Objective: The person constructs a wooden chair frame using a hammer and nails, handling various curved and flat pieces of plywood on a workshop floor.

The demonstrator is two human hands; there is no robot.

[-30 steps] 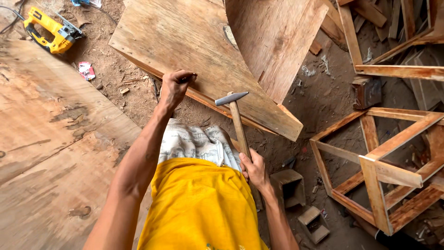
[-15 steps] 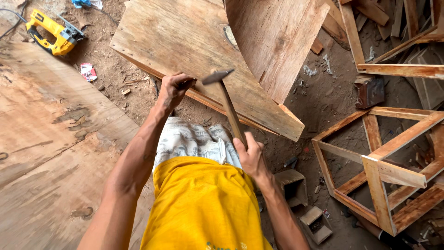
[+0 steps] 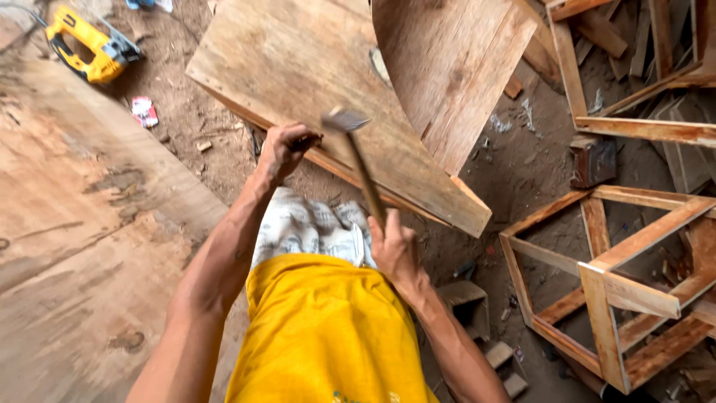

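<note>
Head view, looking down. Left hand (image 3: 282,148) pinched at the near edge of the plywood panel (image 3: 313,82), fingertips narrow around something too small to make out, possibly a nail; cannot tell. Right hand (image 3: 395,246) wrapped tight on the wooden handle of the hammer (image 3: 356,153), head blurred, just beside the left fingertips at about 1 o'clock from them. Panel lying flat at 12 o'clock, its far edge cut off by the top of the frame, its right part overlapped by a second curved plywood sheet (image 3: 455,67) leaning across it. Lap and legs largely hidden under the yellow shirt (image 3: 321,336) and patterned shorts (image 3: 313,227). Both forearms partly cut off at the bottom edge.

Around: yellow jigsaw (image 3: 89,48) at 10 o'clock on the dirt floor, well apart from the hands; large plywood board (image 3: 74,246) at 9 o'clock; open wooden frame (image 3: 619,276) at 4 o'clock, partly cut off; small wood block (image 3: 593,158) at 2 o'clock; scrap offcuts near 5 o'clock, hard to tell apart.
</note>
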